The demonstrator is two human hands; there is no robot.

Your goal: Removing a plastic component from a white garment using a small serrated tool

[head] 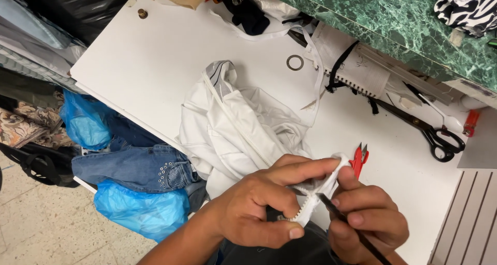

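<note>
**Soft white garment, zipper edge in hand**

While the white garment lies limp on the table, the left hand pinches its zipper edge; the right hand clamps a thin dark tool. Light, floppy cloth: best held beside the teeth.

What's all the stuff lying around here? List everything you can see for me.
white garment: one, white, bunched mid-table, its zipper edge pinched in the hands
table: one, white
thread snips: one, red, just beyond the hands
scissors: one, black, right on the table
spiral notebook: one, white, below the counter
ring: one, grey, upper table
green marble counter: one, top right
jeans: one, blue, left of the table
plastic bags: two, blue, by the jeans
left hand: grip on the zipper edge
right hand: holds a thin dark tool
</note>
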